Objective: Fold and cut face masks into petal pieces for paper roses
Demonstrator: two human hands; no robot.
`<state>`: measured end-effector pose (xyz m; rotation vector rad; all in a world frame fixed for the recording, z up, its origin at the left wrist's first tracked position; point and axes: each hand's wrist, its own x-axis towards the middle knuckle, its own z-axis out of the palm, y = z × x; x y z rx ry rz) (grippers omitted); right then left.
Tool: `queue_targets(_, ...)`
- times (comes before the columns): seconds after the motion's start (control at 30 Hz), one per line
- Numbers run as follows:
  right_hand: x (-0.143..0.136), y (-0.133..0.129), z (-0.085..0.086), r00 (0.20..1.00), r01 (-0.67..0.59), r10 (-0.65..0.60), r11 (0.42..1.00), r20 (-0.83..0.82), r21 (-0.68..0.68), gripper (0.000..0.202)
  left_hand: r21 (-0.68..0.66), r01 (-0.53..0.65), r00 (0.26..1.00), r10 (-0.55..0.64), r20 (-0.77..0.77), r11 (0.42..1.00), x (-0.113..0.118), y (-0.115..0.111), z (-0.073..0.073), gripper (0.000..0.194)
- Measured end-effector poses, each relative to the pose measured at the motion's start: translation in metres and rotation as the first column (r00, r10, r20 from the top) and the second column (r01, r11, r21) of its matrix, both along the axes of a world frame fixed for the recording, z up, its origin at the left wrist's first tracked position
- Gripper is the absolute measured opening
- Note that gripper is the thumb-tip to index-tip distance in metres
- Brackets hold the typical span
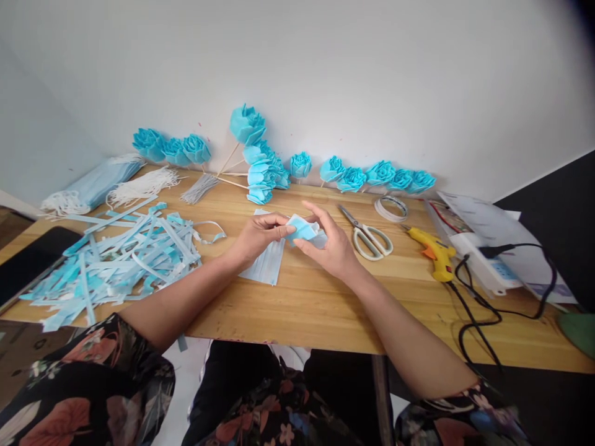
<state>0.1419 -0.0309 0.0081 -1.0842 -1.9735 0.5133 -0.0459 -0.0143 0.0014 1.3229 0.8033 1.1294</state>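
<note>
My left hand [263,238] pinches the left edge of a small folded piece of blue mask fabric [302,228] between thumb and fingers. On the other side of the piece, my right hand [329,243] curves round it with thumb and fingers apart, the thumb near its lower edge. Both hands are above the wooden table [279,316]. Beneath my left hand lies a flat pale blue pleated mask sheet [268,263], partly covered by the hand.
Blue fabric flowers [247,124] line the wall. Cut strips [116,260], a phone [35,263] and masks [100,181] are at left. Scissors [369,238], tape [390,208], a yellow glue gun [437,254] and a corded power strip [488,266] are at right.
</note>
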Motion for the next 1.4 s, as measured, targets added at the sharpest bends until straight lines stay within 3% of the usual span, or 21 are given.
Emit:
queue_targets(0.33,0.004,0.003,-0.001,0.995,0.104,-0.104,0.992,0.007,0.073,0.051,-0.111,-0.049,0.998,0.053,0.032,0.993,-0.002,0.006,-0.005,0.029)
queue_targets(0.5,0.006,0.006,-0.001,0.995,0.1,-0.097,0.991,-0.036,0.084,0.05,-0.133,-0.066,0.998,0.068,0.008,0.989,-0.004,0.007,-0.003,0.029)
queue_targets(0.73,0.007,0.009,-0.004,0.995,0.098,-0.097,0.991,-0.016,0.09,0.048,-0.272,0.004,0.981,0.049,0.188,0.962,-0.002,0.008,-0.006,0.03)
queue_targets(0.9,0.007,0.009,-0.005,0.996,0.085,-0.085,0.993,0.003,0.076,0.048,-0.213,0.027,0.975,0.022,0.222,0.977,-0.001,0.01,-0.01,0.028)
queue_targets(1.17,0.005,0.003,0.002,1.0,-0.017,0.016,0.999,-0.022,-0.048,0.062,-0.052,0.026,0.999,-0.028,-0.031,0.998,0.001,0.0,0.0,0.029)
queue_targets(1.3,0.005,0.005,-0.001,0.999,0.033,-0.034,0.999,-0.026,-0.038,0.025,0.022,0.03,0.982,-0.025,-0.186,0.999,0.001,-0.003,0.0,0.025)
queue_targets(1.4,0.006,0.007,-0.004,0.996,0.084,-0.084,0.996,-0.035,-0.014,0.019,0.104,0.016,0.966,0.012,-0.258,0.994,0.0,-0.001,-0.002,0.023)
